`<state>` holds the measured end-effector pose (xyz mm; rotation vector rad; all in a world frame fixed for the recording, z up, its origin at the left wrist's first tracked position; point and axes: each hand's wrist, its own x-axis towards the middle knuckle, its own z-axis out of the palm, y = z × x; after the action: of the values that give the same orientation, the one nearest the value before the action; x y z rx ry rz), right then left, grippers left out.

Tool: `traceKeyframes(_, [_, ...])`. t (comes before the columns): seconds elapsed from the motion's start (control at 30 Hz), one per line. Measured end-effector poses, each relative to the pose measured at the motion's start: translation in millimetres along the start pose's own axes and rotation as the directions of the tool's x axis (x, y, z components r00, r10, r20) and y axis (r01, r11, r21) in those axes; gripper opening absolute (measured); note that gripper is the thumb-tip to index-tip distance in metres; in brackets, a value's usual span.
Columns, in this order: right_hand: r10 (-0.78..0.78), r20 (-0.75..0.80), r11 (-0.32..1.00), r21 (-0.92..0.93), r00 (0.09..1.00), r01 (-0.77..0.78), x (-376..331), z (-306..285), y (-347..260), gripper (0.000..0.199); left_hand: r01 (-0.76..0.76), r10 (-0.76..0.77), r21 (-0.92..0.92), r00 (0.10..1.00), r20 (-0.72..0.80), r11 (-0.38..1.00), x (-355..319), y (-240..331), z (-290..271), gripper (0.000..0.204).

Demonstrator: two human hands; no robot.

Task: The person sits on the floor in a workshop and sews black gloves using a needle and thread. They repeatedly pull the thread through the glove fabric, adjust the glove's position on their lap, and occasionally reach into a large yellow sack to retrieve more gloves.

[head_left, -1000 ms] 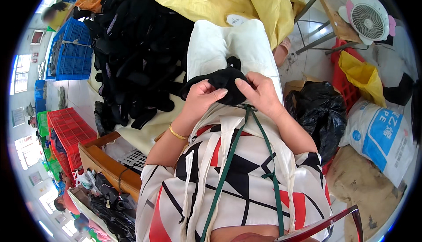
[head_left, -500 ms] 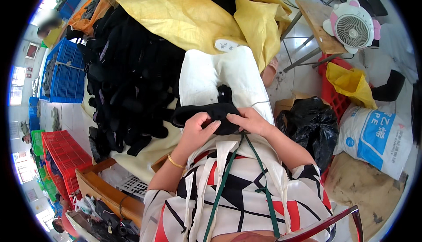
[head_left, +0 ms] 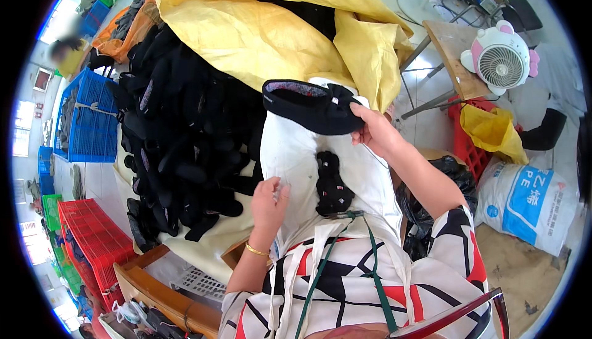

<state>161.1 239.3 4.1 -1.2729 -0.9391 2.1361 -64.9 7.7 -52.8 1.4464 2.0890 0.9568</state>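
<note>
From my remote seat, the cloth-covered worktop (head_left: 296,154) lies straight ahead at twelve o'clock. On it, just beyond my chest, rests a small knitted piece (head_left: 332,185). My left hand (head_left: 268,200) sits on the cloth at about eleven o'clock, beside that piece. My right hand (head_left: 376,132) is farther out at one o'clock, holding a shoe upper (head_left: 311,105) above the worktop's far end. A heap of shoe uppers (head_left: 185,135) spreads at ten o'clock, touching the worktop's left edge. Behind everything, at twelve, lies a big sack (head_left: 265,31). Crates (head_left: 89,117) stand at nine o'clock. At two o'clock a fan (head_left: 501,65) sits on a small table (head_left: 453,49); a printed bag (head_left: 524,200) lies on the floor at three.
</note>
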Motion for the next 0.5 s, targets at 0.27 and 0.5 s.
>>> traceKeyframes(0.27, [0.051,-0.036,0.991,0.122,0.998,-0.046,82.4,13.5,-49.9,0.031,-0.222,0.226,0.078,0.973,-0.051,0.972,48.2,2.1,24.3,0.014])
traceKeyframes(0.5, [0.125,-0.071,0.982,0.15,0.99,-0.113,196.1,-4.3,-89.7,0.029,-0.304,0.315,0.178,0.948,-0.042,0.936,78.6,-4.2,43.7,0.024])
